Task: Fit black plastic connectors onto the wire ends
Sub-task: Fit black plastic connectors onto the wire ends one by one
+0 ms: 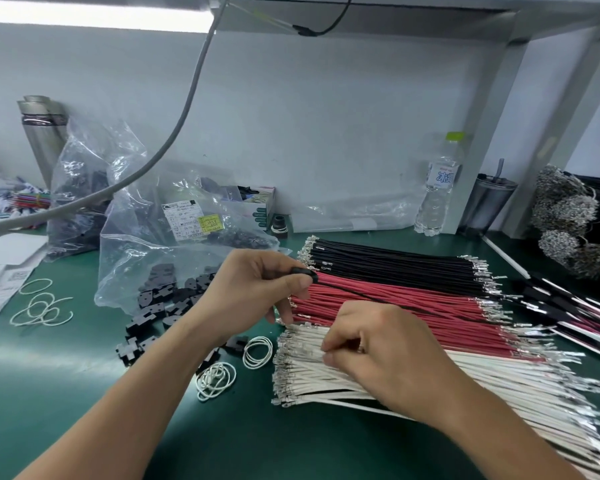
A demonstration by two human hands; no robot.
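Head view is showing you working over the green bench (66, 393), with three rows of wire fanned out in front of you: black wires (395, 261) at the back, red wires (395, 303) in the middle, white wires (499, 382) nearest you, all with their metal-tipped ends pointing left so each colour is within easy reach. Your left hand (257, 292) is pinching a black connector (305, 273) between thumb and fingers, holding it up just over the left ends of the red row; a red and a thin dark wire seem to be running out of it to the right, so it looks partly filled, though I cannot tell for sure. Your right hand (378, 348) is resting on the white row with its fingers curled down into the wire ends, probably picking out one white wire for that connector; whether a single wire is already pinched I cannot tell. The spare connectors (160, 306) are lying loose at the mouth of a clear plastic bag (136, 237) just left of your left hand, handy for the next pick. White rubber bands (257, 351) are lying beside them, likely for bundling. A water bottle (439, 188) is standing at the back, well apart from the work.
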